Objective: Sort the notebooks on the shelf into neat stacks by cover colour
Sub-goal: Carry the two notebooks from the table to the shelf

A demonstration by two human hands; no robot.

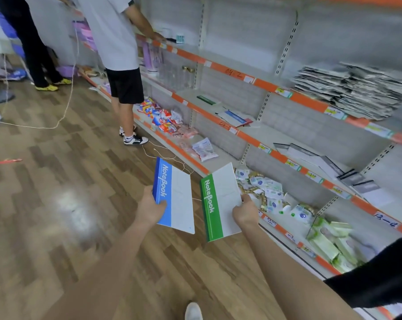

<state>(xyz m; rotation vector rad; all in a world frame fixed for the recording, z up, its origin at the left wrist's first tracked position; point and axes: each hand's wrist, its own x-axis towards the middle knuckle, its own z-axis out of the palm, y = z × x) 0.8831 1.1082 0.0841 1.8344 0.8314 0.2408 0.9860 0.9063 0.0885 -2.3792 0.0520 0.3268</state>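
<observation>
- So, blue-banded white paper notebook is gripped in my left hand, green-banded white paper notebook in my right hand, long axes pointing away, over the wood-pattern floor.
- Orange-edged metal shelf lies off right, so my right hand's nearer.

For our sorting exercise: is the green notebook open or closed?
Closed: the green notebook shows only its flat front cover, held by the right hand; no pages are spread.

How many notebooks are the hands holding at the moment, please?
2: the blue notebook in the left hand, the green notebook in the right hand; more could hide behind them.
</observation>
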